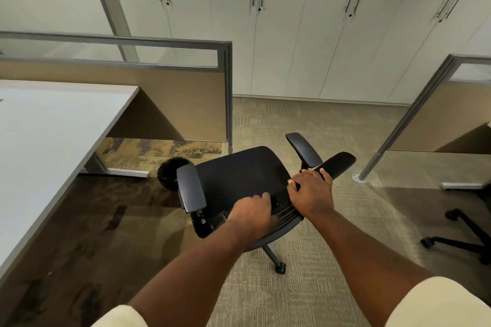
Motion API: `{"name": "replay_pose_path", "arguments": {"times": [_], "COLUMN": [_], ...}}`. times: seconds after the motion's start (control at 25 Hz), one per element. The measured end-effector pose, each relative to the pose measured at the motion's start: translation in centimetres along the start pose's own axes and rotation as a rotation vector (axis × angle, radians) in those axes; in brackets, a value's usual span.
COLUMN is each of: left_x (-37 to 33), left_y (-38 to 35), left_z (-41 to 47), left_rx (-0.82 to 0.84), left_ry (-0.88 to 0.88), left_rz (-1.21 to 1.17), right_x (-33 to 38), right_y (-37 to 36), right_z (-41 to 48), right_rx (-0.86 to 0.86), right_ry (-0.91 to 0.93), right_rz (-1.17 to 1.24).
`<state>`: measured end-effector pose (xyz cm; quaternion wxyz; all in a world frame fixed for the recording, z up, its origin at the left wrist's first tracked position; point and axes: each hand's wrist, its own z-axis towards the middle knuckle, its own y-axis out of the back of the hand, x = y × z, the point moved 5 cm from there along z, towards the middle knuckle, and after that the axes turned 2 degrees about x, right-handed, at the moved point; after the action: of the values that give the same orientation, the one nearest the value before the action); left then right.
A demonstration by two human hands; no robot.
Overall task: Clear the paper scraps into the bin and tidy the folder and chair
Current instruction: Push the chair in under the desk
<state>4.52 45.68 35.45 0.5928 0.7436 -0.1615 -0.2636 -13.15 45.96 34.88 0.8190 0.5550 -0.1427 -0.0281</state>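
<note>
White cabinets [292, 34] with long dark handles line the far wall. A white desk [47, 135] meets a tan, glass-topped partition [170, 93] at its far edge. Beige carpet [305, 287] covers the floor.

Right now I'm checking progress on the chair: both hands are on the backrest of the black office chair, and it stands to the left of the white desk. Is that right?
One thing is wrong: the chair stands to the right of the white desk, not the left. The head view shows it. The left hand and right hand do both rest on its backrest.
</note>
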Motion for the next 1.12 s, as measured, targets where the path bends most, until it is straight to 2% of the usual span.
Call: {"name": "replay_pose_path", "arguments": {"times": [0.48,0.92,1.12], "left_x": [7.2,17.9,23.6], "left_y": [0.7,2.1,2.7], "left_z": [-6.3,-15.0,-18.7], "left_rx": [-0.092,-0.177,-0.167], "left_ry": [0.227,0.482,0.566], "left_rz": [-0.023,-0.044,-0.025], "right_x": [10.6,26.9,34.7], "right_y": [-2.2,-5.3,-6.9], "right_z": [1.4,1.0,0.5], "right_rx": [0.099,0.216,0.258], "right_ry": [0.256,0.545,0.648], "right_rz": [0.093,0.153,0.196]}}
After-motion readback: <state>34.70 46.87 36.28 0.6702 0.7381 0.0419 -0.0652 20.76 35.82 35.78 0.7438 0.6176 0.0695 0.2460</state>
